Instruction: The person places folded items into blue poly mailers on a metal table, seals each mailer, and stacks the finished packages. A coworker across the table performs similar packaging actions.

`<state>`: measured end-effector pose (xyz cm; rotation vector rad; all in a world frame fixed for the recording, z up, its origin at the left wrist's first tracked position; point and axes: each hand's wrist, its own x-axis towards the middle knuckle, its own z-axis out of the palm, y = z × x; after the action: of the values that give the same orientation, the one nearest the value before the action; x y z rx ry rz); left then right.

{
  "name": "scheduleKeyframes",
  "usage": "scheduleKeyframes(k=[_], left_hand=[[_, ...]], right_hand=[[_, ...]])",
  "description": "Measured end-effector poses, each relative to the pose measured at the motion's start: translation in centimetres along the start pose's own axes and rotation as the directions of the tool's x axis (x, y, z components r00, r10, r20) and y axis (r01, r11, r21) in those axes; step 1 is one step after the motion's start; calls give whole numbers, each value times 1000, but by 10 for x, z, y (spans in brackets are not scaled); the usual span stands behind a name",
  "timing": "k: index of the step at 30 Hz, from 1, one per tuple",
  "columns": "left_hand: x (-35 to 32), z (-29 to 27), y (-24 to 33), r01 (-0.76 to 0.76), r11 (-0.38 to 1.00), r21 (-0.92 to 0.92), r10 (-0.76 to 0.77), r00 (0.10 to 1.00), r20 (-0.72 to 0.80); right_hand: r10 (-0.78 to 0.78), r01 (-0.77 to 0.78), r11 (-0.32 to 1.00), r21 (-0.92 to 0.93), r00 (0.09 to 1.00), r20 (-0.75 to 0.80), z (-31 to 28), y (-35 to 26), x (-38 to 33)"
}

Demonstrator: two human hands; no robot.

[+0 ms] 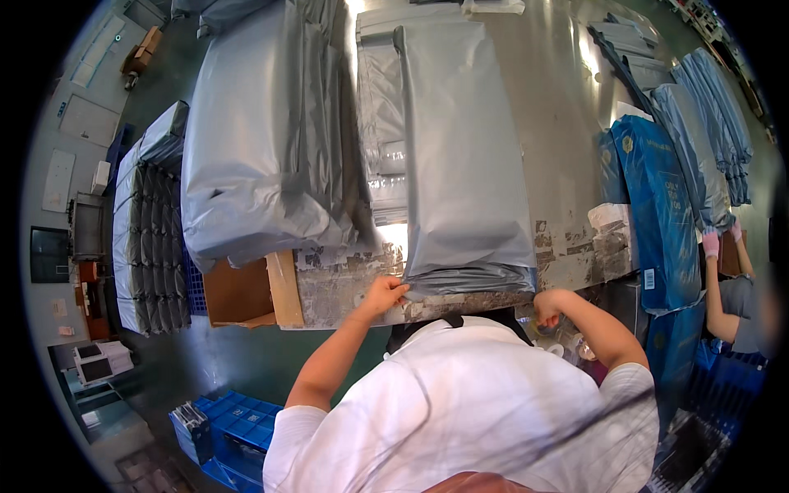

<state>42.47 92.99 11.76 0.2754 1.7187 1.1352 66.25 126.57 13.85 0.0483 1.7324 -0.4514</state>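
A long grey plastic bag (468, 156), flat and filled, lies lengthwise in front of me on the metal-topped table (567, 123). Its near end is gathered in folds close to the table's front edge. My left hand (386, 294) pinches the near left corner of this bag between thumb and fingers. By the near right corner, my right hand (551, 306) is closed with curled fingers; what it holds, if anything, is hidden. Under the bag's left side, another grey plastic bag (380, 107) lies flat.
A tall stack of filled grey bags (246, 140) stands left, beside an open cardboard box (238, 296). Wrapped bundles (148, 238) stand further left. Blue packages (657, 205) line the right, where another person's gloved hands (713, 240) touch grey bags. Blue crates (238, 419) sit lower left.
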Motion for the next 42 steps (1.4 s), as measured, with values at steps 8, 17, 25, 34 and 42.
scheduleKeyframes(k=[8,17,25,34,42], left_hand=[[-26,12,-2,-33,986,-165,41,998,42],[-33,4,-13,27,975,-220,-28,1000,-3],[-47,-22,5,-306,437,846,647,761,-59],[4,-22,80,-685,-304,662,628,378,680],[-39,-2,71,-359,778,516,624,534,-570]], right_hand=[[-124,702,711,-36,75,-989,-56,-204,25],[464,620,673,403,70,-883,84,-89,15],[223,-370,924,95,319,-921,143,-5,-16],[-561,-16,826,-564,69,-825,-43,9,-54],[495,659,715,233,-242,-835,-26,-34,-44]])
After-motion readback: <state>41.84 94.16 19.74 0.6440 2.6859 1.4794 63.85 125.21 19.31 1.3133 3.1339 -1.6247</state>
